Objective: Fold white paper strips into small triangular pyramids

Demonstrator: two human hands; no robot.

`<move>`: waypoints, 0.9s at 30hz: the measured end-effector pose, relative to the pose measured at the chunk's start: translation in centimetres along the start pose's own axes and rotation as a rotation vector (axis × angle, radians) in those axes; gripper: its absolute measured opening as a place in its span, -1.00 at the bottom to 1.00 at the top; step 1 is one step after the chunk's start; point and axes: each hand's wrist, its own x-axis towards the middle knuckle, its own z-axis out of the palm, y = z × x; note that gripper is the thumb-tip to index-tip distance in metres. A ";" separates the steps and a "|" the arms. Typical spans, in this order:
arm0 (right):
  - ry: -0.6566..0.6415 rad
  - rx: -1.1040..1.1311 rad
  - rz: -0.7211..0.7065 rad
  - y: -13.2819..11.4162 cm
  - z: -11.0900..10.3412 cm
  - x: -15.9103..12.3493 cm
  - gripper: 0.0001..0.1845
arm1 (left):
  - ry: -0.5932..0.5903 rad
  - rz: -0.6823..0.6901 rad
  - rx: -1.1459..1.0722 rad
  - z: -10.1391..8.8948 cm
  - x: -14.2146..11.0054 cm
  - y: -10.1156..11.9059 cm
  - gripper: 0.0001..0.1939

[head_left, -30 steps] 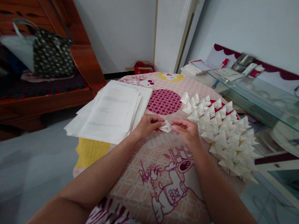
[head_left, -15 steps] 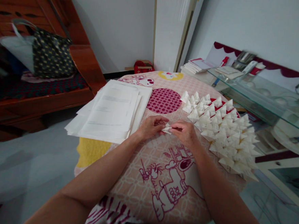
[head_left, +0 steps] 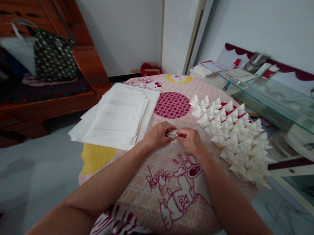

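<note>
A small folded piece of white paper (head_left: pixel 173 133) is pinched between my two hands above the cloth-covered table. My left hand (head_left: pixel 159 135) grips its left side, and the fingers of my right hand (head_left: pixel 191 138) close on its right side. Fingers partly cover the paper, so its exact folds are hard to make out. Rows of pointed folded paper pieces (head_left: pixel 232 131) stand on the right part of the table. Left of my hands lies a stack of white paper sheets (head_left: pixel 117 111), the top one with faint print.
A pink patterned cloth (head_left: pixel 151 196) covers the round table. To the right stands a glass-topped cabinet (head_left: pixel 276 104) with papers and metal bowls on it. A wooden bench (head_left: pixel 93 66) on the left holds a dark spotted bag (head_left: pixel 55 56).
Both hands have turned slightly inward and drawn closer together around the folded paper, which now shows less between the fingers. The sheets and the standing pieces have stayed put.
</note>
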 end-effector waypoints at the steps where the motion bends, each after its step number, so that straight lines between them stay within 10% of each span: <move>1: -0.001 -0.004 0.002 0.0 0.0 0.0 -0.94 | 0.026 0.016 0.029 -0.1 0.0 0.1 -0.66; 9: 0.012 0.022 0.010 -0.2 0.1 -0.1 -0.86 | -0.007 0.043 0.042 0.2 -0.1 0.6 -0.93; 27: 0.010 -0.247 -0.005 -1.8 1.3 0.4 -0.88 | -0.030 -0.100 -0.207 -1.6 0.5 -0.5 -0.89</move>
